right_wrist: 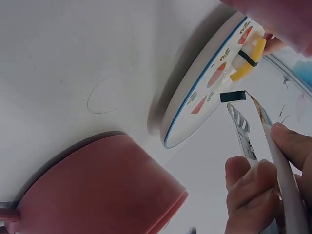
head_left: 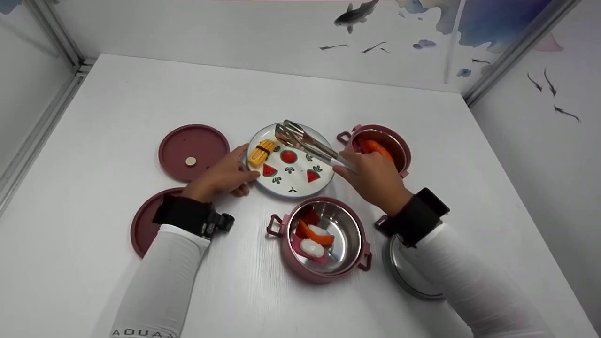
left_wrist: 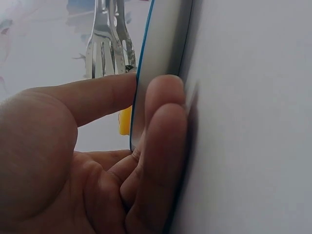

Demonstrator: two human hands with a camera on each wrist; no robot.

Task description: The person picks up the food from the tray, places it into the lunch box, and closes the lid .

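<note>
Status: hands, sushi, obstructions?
Left hand touching plate; right hand holding tongs above it. Tamago sushi on plate, near tongs. No obvious obstruction between them.

I count: pots [head_left: 310, 277] [head_left: 407, 152], 2 | maroon discs [head_left: 197, 145] [head_left: 143, 227], left, 2 | grey-rimmed disc [head_left: 413, 272], 1 | plate [head_left: 296, 186], 1 | tongs [head_left: 314, 145] in my grip, 1 | yellow piece [head_left: 259, 158], 1 | white ovals [head_left: 312, 248] [head_left: 320, 230], 2

Dark fish [head_left: 354, 18] on the white wall [head_left: 211, 37]

Silver metal tongs [head_left: 323, 146] are slanting over a round, white, blue-rimmed plate [head_left: 296, 180] (fruit-painted, I'm noticing), a small dark rectangular piece [right_wrist: 233, 96] showing at their ends.
</note>
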